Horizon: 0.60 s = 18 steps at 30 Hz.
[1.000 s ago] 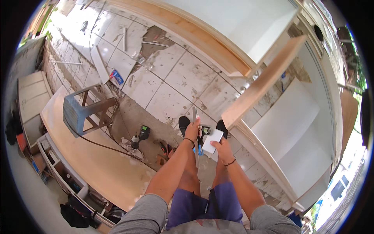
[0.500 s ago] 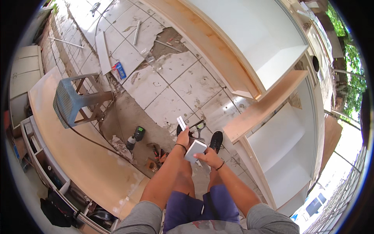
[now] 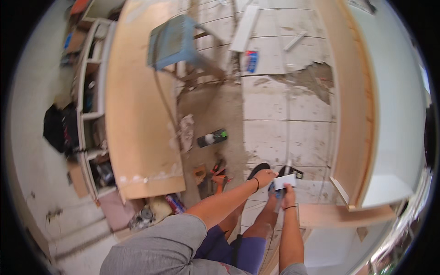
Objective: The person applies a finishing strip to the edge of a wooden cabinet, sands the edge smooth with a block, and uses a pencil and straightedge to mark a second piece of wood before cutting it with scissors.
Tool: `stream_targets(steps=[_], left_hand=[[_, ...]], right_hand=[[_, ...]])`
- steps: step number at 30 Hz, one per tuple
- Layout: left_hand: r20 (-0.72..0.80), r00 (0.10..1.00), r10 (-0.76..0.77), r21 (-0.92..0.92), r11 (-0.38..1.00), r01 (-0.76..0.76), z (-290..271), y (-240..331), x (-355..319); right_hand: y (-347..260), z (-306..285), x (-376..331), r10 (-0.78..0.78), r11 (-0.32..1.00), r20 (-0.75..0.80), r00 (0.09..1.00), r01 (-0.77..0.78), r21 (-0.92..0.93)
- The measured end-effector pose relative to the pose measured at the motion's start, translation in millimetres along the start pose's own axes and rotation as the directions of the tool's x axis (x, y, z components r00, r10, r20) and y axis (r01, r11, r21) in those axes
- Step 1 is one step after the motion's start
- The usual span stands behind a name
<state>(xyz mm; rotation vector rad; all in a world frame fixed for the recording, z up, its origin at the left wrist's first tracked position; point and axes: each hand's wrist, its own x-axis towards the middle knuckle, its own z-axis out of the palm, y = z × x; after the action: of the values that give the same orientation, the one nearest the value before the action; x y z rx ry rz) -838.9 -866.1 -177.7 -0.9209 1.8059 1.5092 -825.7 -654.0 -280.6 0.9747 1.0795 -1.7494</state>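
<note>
Hands, two: left hand (image 3: 265, 176), right hand (image 3: 288, 196), one white card (image 3: 285, 182), one blue stool (image 3: 173, 42).

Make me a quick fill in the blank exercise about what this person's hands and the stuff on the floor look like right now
1. The right hand grips a small ____ card.
2. The left hand wears a dark band at the ____.
3. The stool at the top has a ____ seat.
4. The black tool on the floor has a ____ end.

Missing words: white; wrist; blue; green
</note>
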Motion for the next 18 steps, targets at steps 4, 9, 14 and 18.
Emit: stream_targets(steps=[4,9,14,18], left_hand=[[0.044,0.984,-0.170,0.184,0.970,0.159,-34,-93,-61],[-0.116,0.815,-0.568,0.000,0.820,0.572,-58,-168,-176],[0.125,0.682,-0.720,0.335,0.678,0.654,-37,-203,-274],[0.219,0.884,-0.413,0.554,0.798,0.236,-35,-173,-307]], right_hand=[[-11,-51,81,0.143,0.891,-0.210,0.967,-0.218,-0.399],[-38,-92,126,0.072,0.882,-0.364,0.929,-0.229,-0.411],[-45,-108,101,0.159,0.985,-0.361,0.919,-0.173,-0.006],[-23,-122,72,0.222,0.969,-0.271,0.937,-0.181,0.168]])
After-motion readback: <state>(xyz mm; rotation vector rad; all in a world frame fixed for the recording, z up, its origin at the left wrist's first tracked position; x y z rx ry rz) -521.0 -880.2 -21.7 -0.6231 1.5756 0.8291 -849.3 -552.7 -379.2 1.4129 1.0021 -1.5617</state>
